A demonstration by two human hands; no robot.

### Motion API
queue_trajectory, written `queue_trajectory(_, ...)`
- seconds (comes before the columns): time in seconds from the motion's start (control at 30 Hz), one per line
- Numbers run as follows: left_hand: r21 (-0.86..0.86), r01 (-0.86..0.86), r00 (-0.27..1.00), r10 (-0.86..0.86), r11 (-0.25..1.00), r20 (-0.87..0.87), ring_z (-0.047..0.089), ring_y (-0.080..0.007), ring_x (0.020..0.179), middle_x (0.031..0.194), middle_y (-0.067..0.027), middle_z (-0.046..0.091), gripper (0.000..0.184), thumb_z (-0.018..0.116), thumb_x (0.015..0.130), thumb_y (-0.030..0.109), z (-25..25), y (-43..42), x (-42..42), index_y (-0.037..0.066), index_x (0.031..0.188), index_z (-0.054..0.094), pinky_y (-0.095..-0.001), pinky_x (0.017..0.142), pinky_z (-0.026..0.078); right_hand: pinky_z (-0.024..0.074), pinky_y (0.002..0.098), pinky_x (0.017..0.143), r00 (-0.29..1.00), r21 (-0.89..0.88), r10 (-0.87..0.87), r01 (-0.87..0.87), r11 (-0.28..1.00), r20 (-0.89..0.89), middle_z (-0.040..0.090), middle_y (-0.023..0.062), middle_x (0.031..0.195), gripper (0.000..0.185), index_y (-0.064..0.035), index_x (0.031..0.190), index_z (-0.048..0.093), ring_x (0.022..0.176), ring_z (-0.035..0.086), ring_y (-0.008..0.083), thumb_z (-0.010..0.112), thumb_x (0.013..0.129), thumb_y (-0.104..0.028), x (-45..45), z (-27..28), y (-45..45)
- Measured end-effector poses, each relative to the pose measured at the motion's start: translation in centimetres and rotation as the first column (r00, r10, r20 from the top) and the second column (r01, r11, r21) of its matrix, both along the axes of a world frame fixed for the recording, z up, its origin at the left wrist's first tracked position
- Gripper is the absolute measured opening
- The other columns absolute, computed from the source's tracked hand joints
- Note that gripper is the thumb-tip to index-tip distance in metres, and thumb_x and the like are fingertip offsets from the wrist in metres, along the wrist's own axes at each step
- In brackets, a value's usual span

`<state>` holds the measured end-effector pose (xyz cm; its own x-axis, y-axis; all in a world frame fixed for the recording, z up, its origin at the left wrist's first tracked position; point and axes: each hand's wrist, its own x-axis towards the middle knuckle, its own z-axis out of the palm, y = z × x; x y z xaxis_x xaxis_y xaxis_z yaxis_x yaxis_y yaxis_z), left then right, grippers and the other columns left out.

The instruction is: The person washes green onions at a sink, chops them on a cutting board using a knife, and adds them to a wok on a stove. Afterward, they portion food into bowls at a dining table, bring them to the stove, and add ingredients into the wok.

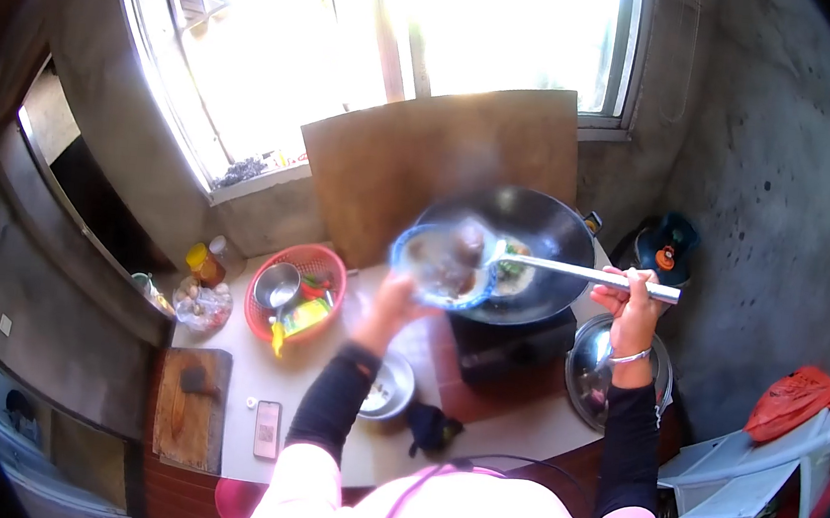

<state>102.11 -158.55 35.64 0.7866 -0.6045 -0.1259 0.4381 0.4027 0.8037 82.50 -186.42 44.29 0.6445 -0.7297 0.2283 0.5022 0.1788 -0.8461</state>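
My left hand (394,307) grips a blue-rimmed bowl (401,255), tilted over the left side of a dark wok (559,235). Dark brown food is in the bowl, blurred by motion or steam. In my right hand (634,305) is the handle of a long metal cooking utensil (588,273). Its working end reaches the bowl's right edge; whether it is a ladle or a spatula cannot be made out. Some green and pale food (513,274) lies in the wok, partly hidden by the bowl and the utensil.
A brown board (383,171) stands behind the wok. To the left are a red basket (252,311), a phone (267,430) and a cutting board (178,416). A metal bowl (402,390) and dark cloth (431,428) sit in front. A round lid (585,360) is at right.
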Motion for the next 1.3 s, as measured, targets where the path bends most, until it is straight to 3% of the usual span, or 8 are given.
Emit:
queue_trajectory(0.07, 0.003, -0.044, 0.999, 0.044, 0.999, 0.017, 0.057, -0.0355, 0.095, 0.114, -0.0192, 0.049, 0.054, 0.041, 0.071, 0.002, -0.9, 0.8, -0.1, 0.006, 0.124, 0.030, -0.0522, 0.077, 0.051, 0.0559, 0.0302, 0.053, 1.000, -0.024, -0.012, 0.012, 1.000, 0.010, 0.061, 0.0185, 0.086, 0.010, -0.0054, 0.086, 0.043, 0.059, 0.063, 0.0197, 0.044, 0.088, -0.015, 0.0, 0.7, -0.8)
queue_trajectory(0.23, 0.245, -0.226, 0.699, -0.018, 0.943, 0.715, 0.058, -0.0332, 0.095, 0.112, -0.0202, 0.051, 0.053, 0.044, 0.070, 0.004, -8.0, 5.1, 1.5, 0.000, 0.122, 0.034, -0.0475, 0.074, 0.053, 0.0560, 0.0294, 0.053, 0.998, -0.121, -0.057, 0.054, 0.991, -0.024, 0.061, 0.0178, 0.086, 0.011, -0.0055, 0.083, 0.044, 0.058, 0.063, 0.0181, 0.046, 0.088, -0.015, 0.1, 2.2, -1.9)
queue_trajectory(0.3, 0.213, -0.172, 0.831, 0.026, 0.962, 0.556, 0.059, -0.0326, 0.093, 0.112, -0.0207, 0.052, 0.054, 0.044, 0.070, 0.004, -9.0, 7.0, 0.4, -0.003, 0.122, 0.034, -0.0453, 0.073, 0.054, 0.0560, 0.0293, 0.053, 0.997, -0.163, -0.058, 0.048, 0.986, -0.057, 0.061, 0.0175, 0.086, 0.011, -0.0051, 0.083, 0.044, 0.058, 0.062, 0.0182, 0.046, 0.088, -0.015, 0.5, 1.8, -2.6)
queue_trajectory(0.37, -0.065, -0.180, 0.981, 0.174, 0.981, -0.087, 0.059, -0.0326, 0.094, 0.111, -0.0208, 0.052, 0.057, 0.046, 0.069, 0.004, -3.9, 8.0, -3.7, -0.004, 0.123, 0.033, -0.0448, 0.074, 0.055, 0.0560, 0.0294, 0.053, 0.995, -0.163, -0.058, 0.044, 0.986, -0.081, 0.061, 0.0176, 0.086, 0.011, -0.0048, 0.084, 0.044, 0.058, 0.062, 0.0185, 0.046, 0.088, -0.015, 1.1, 0.4, -3.1)
queue_trajectory(0.57, -0.188, -0.242, 0.952, 0.196, 0.952, -0.233, 0.053, -0.0387, 0.102, 0.119, -0.0240, 0.046, 0.066, 0.045, 0.067, 0.004, -3.6, 12.3, -8.6, -0.003, 0.129, 0.025, -0.0503, 0.078, 0.052, 0.0561, 0.0308, 0.051, 0.983, -0.181, -0.061, 0.028, 0.983, -0.175, 0.061, 0.0184, 0.085, 0.011, -0.0030, 0.086, 0.044, 0.058, 0.063, 0.0197, 0.046, 0.088, -0.014, 2.9, -3.6, -3.1)
queue_trajectory(0.8, -0.101, -0.381, 0.917, 0.362, 0.919, -0.166, 0.055, -0.0370, 0.100, 0.118, -0.0222, 0.048, 0.065, 0.046, 0.066, 0.005, -5.0, 16.4, -11.9, -0.002, 0.129, 0.027, -0.0502, 0.078, 0.052, 0.0526, 0.0240, 0.053, 0.966, -0.481, -0.022, -0.109, 0.870, -0.259, 0.063, 0.0123, 0.082, 0.015, 0.0001, 0.081, 0.051, 0.059, 0.062, 0.0130, 0.053, 0.086, -0.014, 4.2, -2.3, 2.2)
queue_trajectory(1.0, -0.096, -0.456, 0.881, 0.434, 0.885, -0.186, 0.056, -0.0362, 0.099, 0.116, -0.0216, 0.049, 0.065, 0.047, 0.065, 0.006, -5.0, 18.7, -14.2, -0.001, 0.128, 0.029, -0.0480, 0.077, 0.053, 0.0457, 0.0238, 0.059, 0.991, -0.891, -0.062, -0.080, 0.448, -0.120, 0.062, 0.0084, 0.073, 0.007, -0.0014, 0.082, 0.054, 0.064, 0.059, 0.0109, 0.056, 0.082, -0.009, 3.9, 1.3, 5.1)
queue_trajectory(1.3, -0.039, -0.538, 0.810, 0.503, 0.842, -0.301, 0.054, -0.0324, 0.099, 0.111, -0.0182, 0.050, 0.065, 0.049, 0.063, 0.005, -7.6, 22.9, -17.4, -0.002, 0.126, 0.033, -0.0430, 0.080, 0.051, 0.0470, 0.0200, 0.058, 0.840, -0.762, 0.152, -0.538, 0.359, -0.521, 0.062, 0.0050, 0.076, 0.012, -0.0015, 0.084, 0.055, 0.063, 0.058, 0.0076, 0.059, 0.083, -0.013, 8.4, 7.9, 6.1)
